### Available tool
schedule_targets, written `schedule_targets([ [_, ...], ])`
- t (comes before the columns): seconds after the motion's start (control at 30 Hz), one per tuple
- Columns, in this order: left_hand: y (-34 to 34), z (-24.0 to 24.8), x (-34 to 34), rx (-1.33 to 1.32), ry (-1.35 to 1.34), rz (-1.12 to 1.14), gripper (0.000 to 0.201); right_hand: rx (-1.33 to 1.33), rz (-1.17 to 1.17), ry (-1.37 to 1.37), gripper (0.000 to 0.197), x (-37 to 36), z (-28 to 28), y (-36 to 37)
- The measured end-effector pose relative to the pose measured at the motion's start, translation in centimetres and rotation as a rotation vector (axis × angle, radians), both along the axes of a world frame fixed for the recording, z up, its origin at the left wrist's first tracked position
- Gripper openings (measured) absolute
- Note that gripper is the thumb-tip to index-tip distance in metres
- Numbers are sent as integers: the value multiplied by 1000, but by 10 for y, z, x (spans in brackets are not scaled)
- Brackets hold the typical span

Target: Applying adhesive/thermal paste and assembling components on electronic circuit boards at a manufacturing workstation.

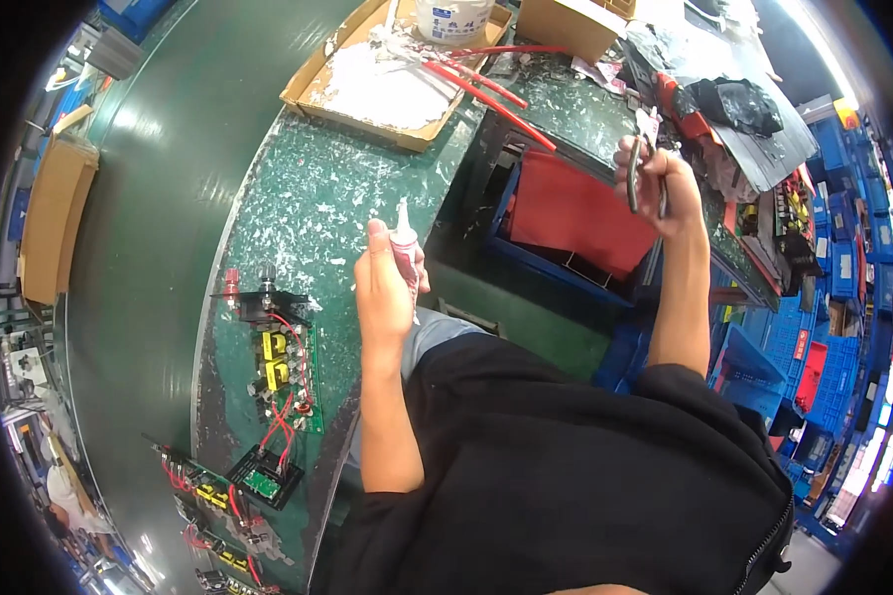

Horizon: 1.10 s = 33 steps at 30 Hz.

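My left hand [381, 297] is closed around a tube of glue [405, 256]. The tube is white and red, and its pointed white nozzle sticks upward above my fingers. Over on the right, my right hand [671, 188] grips pliers [634, 177] with dark handles. Their jaws reach toward a small white and red piece [648, 123]; whether they touch it I cannot tell. Left of my left forearm, on the green bench, lies a circuit board [310, 382] with yellow parts and red wires. A small board in a black frame [264, 482] is wired to it.
A cardboard tray [422, 135] with white residue holds a white bucket [453, 22]. Red sticks [501, 111] jut over its edge. A blue bin with a red sheet [575, 213] sits below the bench. Several more boards [223, 501] lie at lower left; blue crates [824, 357] stand right.
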<state>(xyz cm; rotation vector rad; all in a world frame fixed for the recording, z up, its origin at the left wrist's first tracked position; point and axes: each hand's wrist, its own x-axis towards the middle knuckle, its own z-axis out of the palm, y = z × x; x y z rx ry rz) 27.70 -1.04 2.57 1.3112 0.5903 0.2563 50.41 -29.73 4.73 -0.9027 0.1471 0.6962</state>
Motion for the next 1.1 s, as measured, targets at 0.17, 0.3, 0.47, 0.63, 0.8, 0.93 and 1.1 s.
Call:
schedule_targets([
  [0.17, -2, 6, 2, 38, -6, 9, 62, -27, 83, -107, 49, -60, 34, 27],
  [0.3, -10, 11, 3, 177, -7, 40, 59, -360, 334, -362, 61, -96, 57, 78],
  [0.47, -16, 17, 1, 388, -59, 106, 61, -781, 539, -1164, 77, -120, 42, 112],
  [0.63, -12, 11, -5, 508, -64, 160, 60, -797, 431, -1411, 54, -123, 20, 130],
  [0.8, -9, 9, -6, 608, -54, 212, 59, -828, 509, -1363, 44, -122, 26, 139],
  [0.93, -8, 8, -6, 626, -51, 222, 60, -866, 530, -1398, 42, -121, 25, 140],
  [1.1, -12, 10, -8, 573, -17, 217, 49, -877, 525, -1420, 40, -127, 21, 141],
])
